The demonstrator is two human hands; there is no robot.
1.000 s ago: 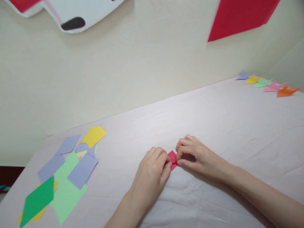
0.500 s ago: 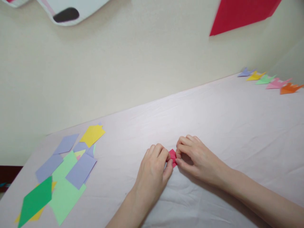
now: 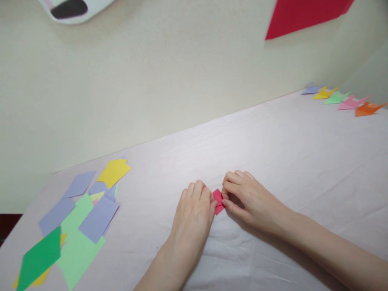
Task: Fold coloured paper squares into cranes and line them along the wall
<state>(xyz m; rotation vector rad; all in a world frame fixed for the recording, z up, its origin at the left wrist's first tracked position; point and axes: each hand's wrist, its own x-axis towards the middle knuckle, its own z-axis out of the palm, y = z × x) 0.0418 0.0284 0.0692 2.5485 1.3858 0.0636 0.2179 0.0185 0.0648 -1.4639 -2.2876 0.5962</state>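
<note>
A small folded piece of red paper (image 3: 218,199) lies on the pale tablecloth (image 3: 287,161) between my two hands. My left hand (image 3: 194,212) has its fingers curled and pressed onto the paper's left side. My right hand (image 3: 247,198) pinches the paper's right side with fingers bent. Most of the paper is hidden under my fingertips.
Loose coloured paper squares (image 3: 75,226) in lilac, green and yellow lie at the table's left. A row of folded paper figures (image 3: 342,101) stands at the far right by the wall. A red sheet (image 3: 303,16) hangs on the wall above.
Both hands have drawn slightly closer over the red paper, hiding more of it. The view has shifted a little, so the surroundings sit lower left.
</note>
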